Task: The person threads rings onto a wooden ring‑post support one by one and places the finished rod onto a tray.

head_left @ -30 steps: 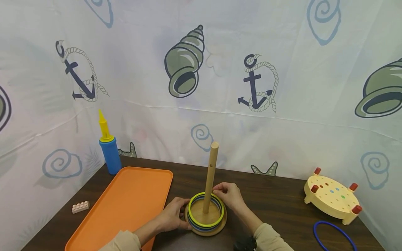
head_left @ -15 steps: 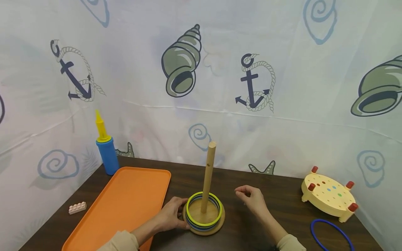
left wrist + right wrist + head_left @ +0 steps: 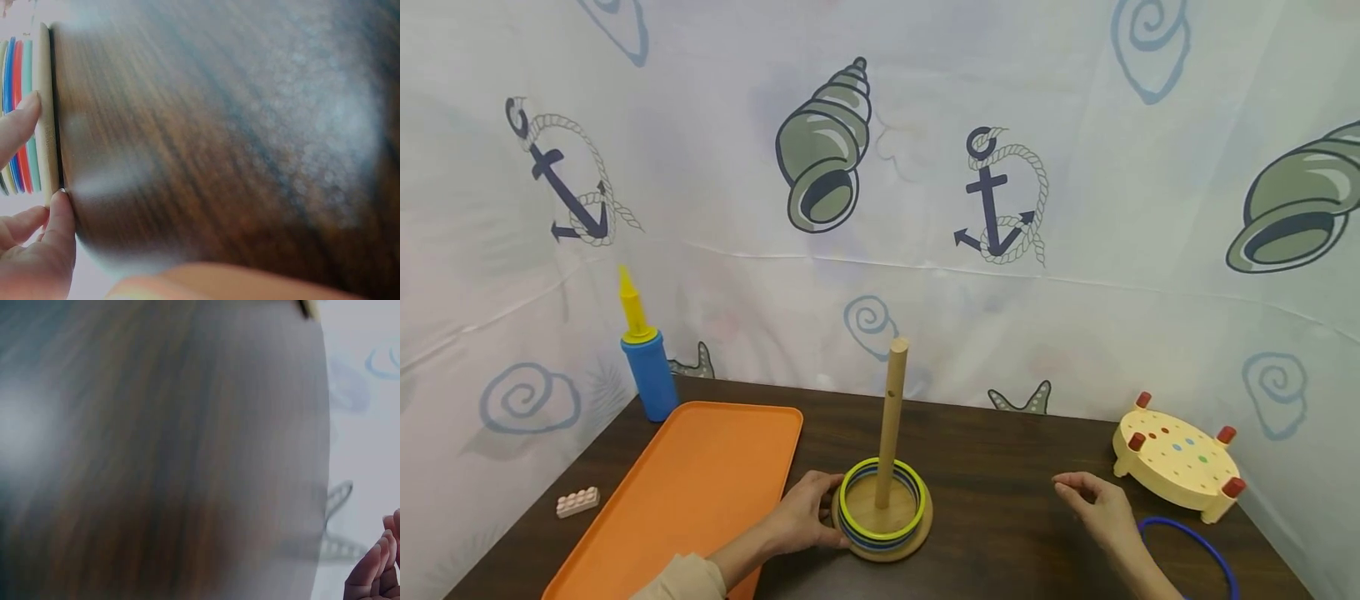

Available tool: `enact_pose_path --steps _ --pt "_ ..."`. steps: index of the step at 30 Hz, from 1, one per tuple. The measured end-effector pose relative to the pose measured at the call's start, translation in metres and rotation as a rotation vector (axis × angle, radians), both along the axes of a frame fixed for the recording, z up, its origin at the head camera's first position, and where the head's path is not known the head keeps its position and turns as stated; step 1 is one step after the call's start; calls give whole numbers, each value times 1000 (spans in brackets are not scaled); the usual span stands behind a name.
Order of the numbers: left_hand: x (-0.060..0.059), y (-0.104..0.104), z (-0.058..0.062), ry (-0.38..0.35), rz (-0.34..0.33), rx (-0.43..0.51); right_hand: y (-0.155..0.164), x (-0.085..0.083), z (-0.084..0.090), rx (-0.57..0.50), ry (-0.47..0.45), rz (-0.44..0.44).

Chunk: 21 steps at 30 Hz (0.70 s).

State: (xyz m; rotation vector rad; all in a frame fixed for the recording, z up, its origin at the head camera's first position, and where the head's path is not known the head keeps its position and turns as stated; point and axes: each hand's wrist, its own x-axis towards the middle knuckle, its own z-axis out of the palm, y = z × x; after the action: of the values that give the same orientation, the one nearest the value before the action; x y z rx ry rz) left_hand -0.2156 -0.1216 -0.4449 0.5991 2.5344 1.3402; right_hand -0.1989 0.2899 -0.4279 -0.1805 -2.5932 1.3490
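Note:
A wooden ring toss stand (image 3: 891, 425) with an upright peg rises from the table. Around its peg lies a stack of thin rings, a yellow ring (image 3: 845, 506) on top. In the left wrist view a green ring (image 3: 27, 69), a red ring and a blue one show beside the base (image 3: 45, 125). My left hand (image 3: 800, 514) grips the left edge of that base, fingers and thumb on its rim. My right hand (image 3: 1101, 508) hangs over the table on the right, fingers loosely bent with nothing in them, close to a loose blue ring (image 3: 1213, 552).
An orange tray (image 3: 700, 483) lies on the left, with a pink toy brick (image 3: 577, 502) beside it. Behind it stands a blue and yellow hand pump (image 3: 651, 375). A cream pegged board (image 3: 1176, 462) with red pegs is at the right. A printed curtain (image 3: 925, 208) hangs behind the table.
My right hand has left the ring stack and moved right, across to near the loose blue ring. My left hand stays on the stand's base.

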Motion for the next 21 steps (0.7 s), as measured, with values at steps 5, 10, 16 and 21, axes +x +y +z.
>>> enact_pose_path --steps 5,10,16,21 --pt "1 0 2 -7 0 21 41 15 0 41 -79 -70" --pt "1 -2 3 -2 -1 22 82 30 -2 167 -113 -151" --pt "0 -3 0 9 5 9 130 40 -6 320 -112 -252" --pt "0 -3 -1 15 8 16 160 42 -10 336 -183 -250"
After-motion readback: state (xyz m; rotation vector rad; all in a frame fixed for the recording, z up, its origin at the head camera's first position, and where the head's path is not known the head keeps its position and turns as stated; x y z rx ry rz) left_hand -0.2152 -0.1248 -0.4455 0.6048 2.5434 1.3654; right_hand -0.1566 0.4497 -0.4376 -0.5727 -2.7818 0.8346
